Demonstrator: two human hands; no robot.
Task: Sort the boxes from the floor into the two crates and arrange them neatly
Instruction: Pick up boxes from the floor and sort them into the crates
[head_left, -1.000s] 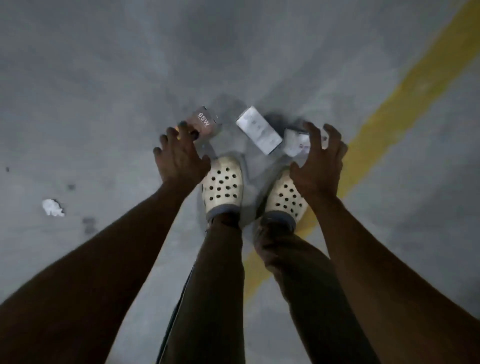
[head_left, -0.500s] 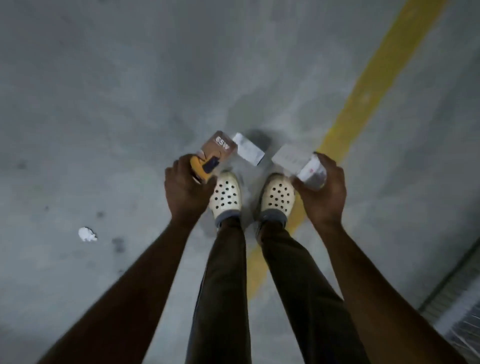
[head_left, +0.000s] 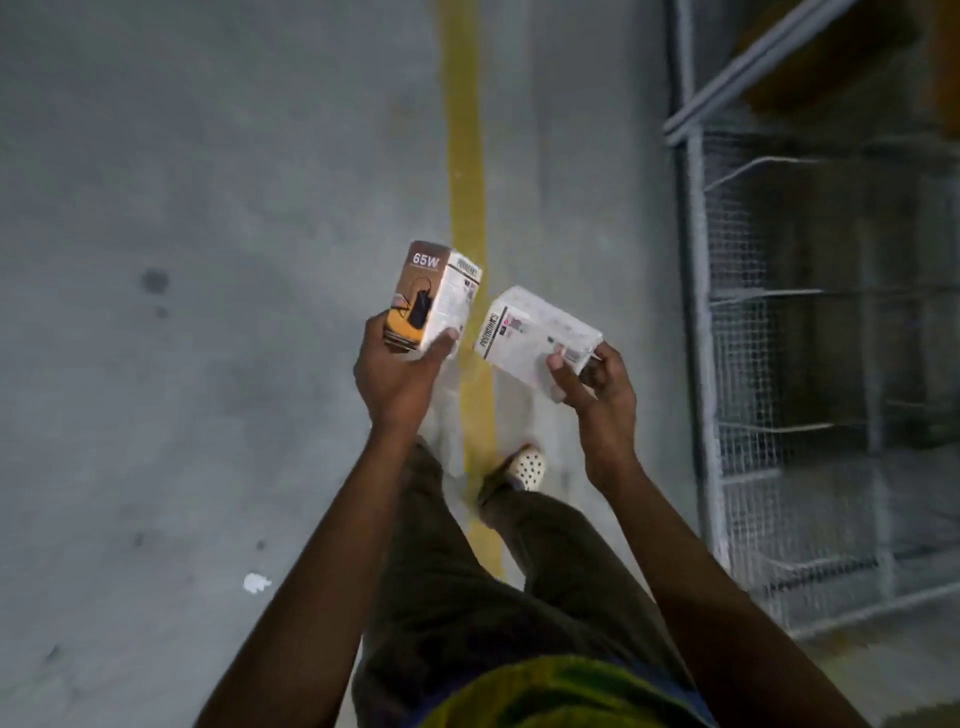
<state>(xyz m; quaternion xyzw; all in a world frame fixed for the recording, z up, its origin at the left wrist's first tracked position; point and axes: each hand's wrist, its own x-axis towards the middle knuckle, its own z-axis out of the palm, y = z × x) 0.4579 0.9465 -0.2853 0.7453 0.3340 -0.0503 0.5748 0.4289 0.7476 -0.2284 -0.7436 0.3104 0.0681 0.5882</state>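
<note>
My left hand (head_left: 396, 371) grips a small brown and orange box (head_left: 427, 298) marked 65W, held upright at waist height. Just to its right, my right hand (head_left: 597, 384) holds a white box (head_left: 537, 331) tilted on its side, fingers wrapped around its near end. Both boxes hang above the grey concrete floor, close together but apart. No crate is in view.
A yellow painted line (head_left: 466, 171) runs along the concrete floor under my feet. A wire-mesh metal rack (head_left: 810, 332) stands along the right side. A white scrap (head_left: 255, 582) lies on the floor at lower left, near dark stains (head_left: 154, 281).
Both hands closed on boxes lying at my feet and lifted them to waist height. I straightened up and turned, bringing the rack into view on the right.
</note>
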